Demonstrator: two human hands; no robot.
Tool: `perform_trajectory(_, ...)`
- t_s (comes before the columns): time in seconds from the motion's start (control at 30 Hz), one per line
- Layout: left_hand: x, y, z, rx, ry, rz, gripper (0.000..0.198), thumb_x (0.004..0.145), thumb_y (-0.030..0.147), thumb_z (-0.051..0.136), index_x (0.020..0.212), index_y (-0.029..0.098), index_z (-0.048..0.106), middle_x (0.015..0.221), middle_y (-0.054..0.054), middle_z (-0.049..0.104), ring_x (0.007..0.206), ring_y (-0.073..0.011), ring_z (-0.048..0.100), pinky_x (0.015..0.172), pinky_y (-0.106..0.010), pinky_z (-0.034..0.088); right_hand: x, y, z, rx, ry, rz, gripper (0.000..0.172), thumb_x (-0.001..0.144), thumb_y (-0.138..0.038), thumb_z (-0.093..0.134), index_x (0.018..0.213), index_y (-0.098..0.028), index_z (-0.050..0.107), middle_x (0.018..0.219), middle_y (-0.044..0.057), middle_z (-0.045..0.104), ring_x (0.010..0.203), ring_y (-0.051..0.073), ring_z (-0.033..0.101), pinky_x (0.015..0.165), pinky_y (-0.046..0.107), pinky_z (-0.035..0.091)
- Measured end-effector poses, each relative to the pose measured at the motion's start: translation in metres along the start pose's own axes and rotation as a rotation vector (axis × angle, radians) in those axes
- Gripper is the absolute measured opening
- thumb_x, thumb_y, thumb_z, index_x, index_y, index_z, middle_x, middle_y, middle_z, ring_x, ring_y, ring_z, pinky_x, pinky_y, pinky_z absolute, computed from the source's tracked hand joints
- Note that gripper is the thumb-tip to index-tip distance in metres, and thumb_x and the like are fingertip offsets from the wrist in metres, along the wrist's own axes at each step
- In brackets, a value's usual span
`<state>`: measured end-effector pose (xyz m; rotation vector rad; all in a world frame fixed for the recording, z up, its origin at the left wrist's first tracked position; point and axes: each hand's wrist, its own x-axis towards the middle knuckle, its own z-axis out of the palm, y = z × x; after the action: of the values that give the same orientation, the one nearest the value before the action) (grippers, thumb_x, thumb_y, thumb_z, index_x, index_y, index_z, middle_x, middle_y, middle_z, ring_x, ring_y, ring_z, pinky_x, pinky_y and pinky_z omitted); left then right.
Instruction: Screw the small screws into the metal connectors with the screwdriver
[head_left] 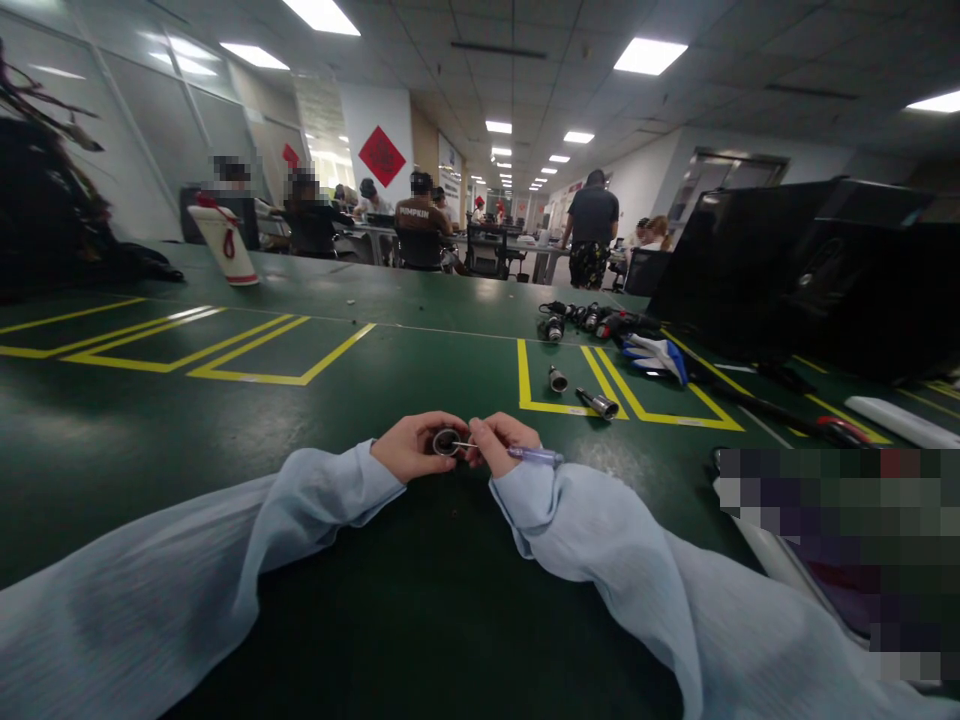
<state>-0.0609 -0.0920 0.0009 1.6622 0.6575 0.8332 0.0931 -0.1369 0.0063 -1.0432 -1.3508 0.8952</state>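
Wide open-plan workshop under ceiling light panels, seen across a dark green counter (pixel 150 420) marked with yellow tape lines (pixel 247 350). From my remote seat I see both forearms, in pale blue sleeves, resting on the counter and meeting at its near middle.

My left hand (pixel 411 447) is curled closed around a small metal ring (pixel 447 442), pinching it between thumb and fingers with its round opening turned toward the camera. My right hand (pixel 499 443) is closed narrowly in a pen-like grip on a purple-handled tool (pixel 534 455). The clear purple handle sticks out to the right over the wrist, and the thin metal tip reaches left to touch the ring. The two hands are almost knuckle to knuckle, just above the counter surface. I cannot tell whether the ring itself touches the counter.

Beyond the hands, inside a yellow box, lie two short metal cylinders (pixel 598 403), apart from each other. Farther back sits a cluster of dark fittings (pixel 577 318), with blue and white gloves (pixel 656 355) just to their right. Large black cases (pixel 787 270) stand along the right side. A white tumbler (pixel 225 243) with a red strap stands far off at the left. Several people (pixel 592 225) sit or stand at tables in the background.
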Motion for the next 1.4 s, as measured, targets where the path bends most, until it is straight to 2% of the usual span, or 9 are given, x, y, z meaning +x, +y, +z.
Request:
perform_trajectory(0.2, 0.0, 0.002, 0.005, -0.106, 0.055, -0.025, 0.041, 0.051, 0.014, 0.072, 0.088, 0.012, 0.054, 0.073, -0.001, 0.059, 0.061, -0.012, 0.057, 0.055, -0.027, 0.051, 0.002, 0.008, 0.001, -0.23, 0.007, -0.051, 0.025, 0.069, -0.042, 0.054, 0.061, -0.018, 0.053, 0.054, 0.0, 0.057, 0.047, 0.01, 0.05, 0.045, 0.021, 0.04)
perform_trajectory(0.33, -0.003, 0.005, 0.012, -0.085, 0.117, -0.045, 0.042, 0.052, 0.013, 0.071, 0.09, 0.012, 0.054, 0.071, -0.001, 0.059, 0.058, -0.0114, 0.057, 0.05, -0.025, 0.05, 0.003, 0.006, 0.003, -0.203, 0.0, -0.035, 0.024, 0.067, -0.04, 0.057, 0.059, -0.018, 0.053, 0.054, -0.001, 0.055, 0.047, 0.009, 0.047, 0.043, 0.02, 0.037)
perform_trajectory(0.5, -0.005, 0.005, 0.015, 0.0, 0.157, -0.059, 0.04, 0.052, 0.012, 0.07, 0.09, 0.012, 0.056, 0.07, -0.001, 0.061, 0.058, -0.0126, 0.058, 0.048, -0.023, 0.049, 0.007, 0.005, 0.009, -0.062, 0.057, 0.038, 0.03, 0.065, -0.044, 0.059, 0.052, -0.018, 0.052, 0.043, -0.003, 0.05, 0.037, 0.007, 0.041, 0.038, 0.021, 0.033)
perform_trajectory(0.6, -0.004, 0.004, 0.013, -0.008, 0.14, -0.068, 0.04, 0.053, 0.012, 0.07, 0.09, 0.012, 0.056, 0.069, 0.0, 0.06, 0.057, -0.012, 0.057, 0.049, -0.023, 0.048, 0.011, 0.008, 0.008, 0.054, 0.006, 0.106, 0.033, 0.062, -0.047, 0.061, 0.052, -0.017, 0.052, 0.038, -0.005, 0.048, 0.033, 0.006, 0.038, 0.035, 0.02, 0.031)
perform_trajectory(0.8, -0.003, 0.001, 0.011, -0.052, 0.103, -0.062, 0.043, 0.053, 0.011, 0.07, 0.093, 0.012, 0.055, 0.07, 0.0, 0.06, 0.06, -0.0129, 0.058, 0.049, -0.024, 0.049, 0.017, 0.015, 0.003, 0.244, -0.105, 0.194, 0.037, 0.058, -0.05, 0.063, 0.054, -0.016, 0.049, 0.05, -0.002, 0.058, 0.032, 0.004, 0.041, 0.032, 0.018, 0.029)
perform_trajectory(1.07, -0.004, 0.003, 0.012, 0.06, 0.15, -0.034, 0.037, 0.055, 0.015, 0.068, 0.09, 0.012, 0.055, 0.07, -0.002, 0.061, 0.062, -0.0136, 0.059, 0.055, -0.025, 0.05, 0.01, 0.008, 0.004, 0.124, -0.043, 0.116, 0.031, 0.061, -0.043, 0.064, 0.054, -0.016, 0.052, 0.037, -0.006, 0.047, 0.032, 0.004, 0.039, 0.033, 0.017, 0.03)
perform_trajectory(1.17, -0.004, -0.001, 0.01, 0.193, 0.156, 0.033, 0.037, 0.055, 0.016, 0.068, 0.09, 0.012, 0.057, 0.08, -0.004, 0.063, 0.073, -0.0162, 0.06, 0.067, -0.029, 0.051, 0.009, 0.007, 0.003, 0.1, -0.082, 0.125, 0.029, 0.06, -0.042, 0.065, 0.056, -0.015, 0.056, 0.037, -0.006, 0.047, 0.031, 0.004, 0.039, 0.032, 0.017, 0.03)
perform_trajectory(1.27, -0.004, -0.002, 0.008, 0.299, 0.136, 0.065, 0.033, 0.057, 0.017, 0.067, 0.089, 0.012, 0.057, 0.081, -0.005, 0.063, 0.075, -0.0167, 0.06, 0.069, -0.03, 0.05, 0.01, 0.011, 0.001, 0.112, -0.127, 0.139, 0.031, 0.061, -0.044, 0.064, 0.055, -0.014, 0.057, 0.035, -0.006, 0.047, 0.03, 0.004, 0.038, 0.031, 0.017, 0.028)
perform_trajectory(1.4, -0.004, -0.001, 0.006, 0.21, 0.058, 0.054, 0.031, 0.06, 0.016, 0.065, 0.089, 0.012, 0.055, 0.074, -0.002, 0.062, 0.072, -0.0149, 0.061, 0.072, -0.031, 0.05, 0.014, 0.018, -0.002, 0.175, -0.193, 0.175, 0.034, 0.062, -0.046, 0.064, 0.051, -0.014, 0.055, 0.036, -0.004, 0.049, 0.028, 0.004, 0.038, 0.03, 0.017, 0.026)
